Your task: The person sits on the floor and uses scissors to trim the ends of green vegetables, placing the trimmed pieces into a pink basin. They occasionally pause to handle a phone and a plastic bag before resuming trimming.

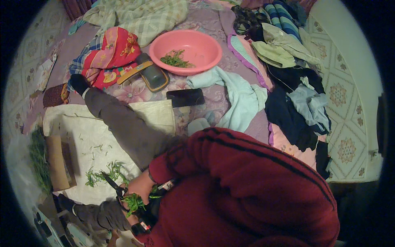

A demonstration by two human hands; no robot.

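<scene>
Clasping black scissors [119, 190], the right hand [141, 187] is angling leftward beside the left hand [131, 217], which is clutching green vegetables [133, 203].

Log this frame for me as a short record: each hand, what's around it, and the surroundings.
Right hand: closed on a dark scissors-like tool
Left hand: at a bunch of green vegetable pieces; grip partly hidden
Nearby: loose green pieces on a white cloth
Left edge of cloth: open cardboard box
Beyond: pink basin with more green pieces inside
Right of cloth: dark flat rectangular object
Right side: light blue garment, piled clothes
</scene>
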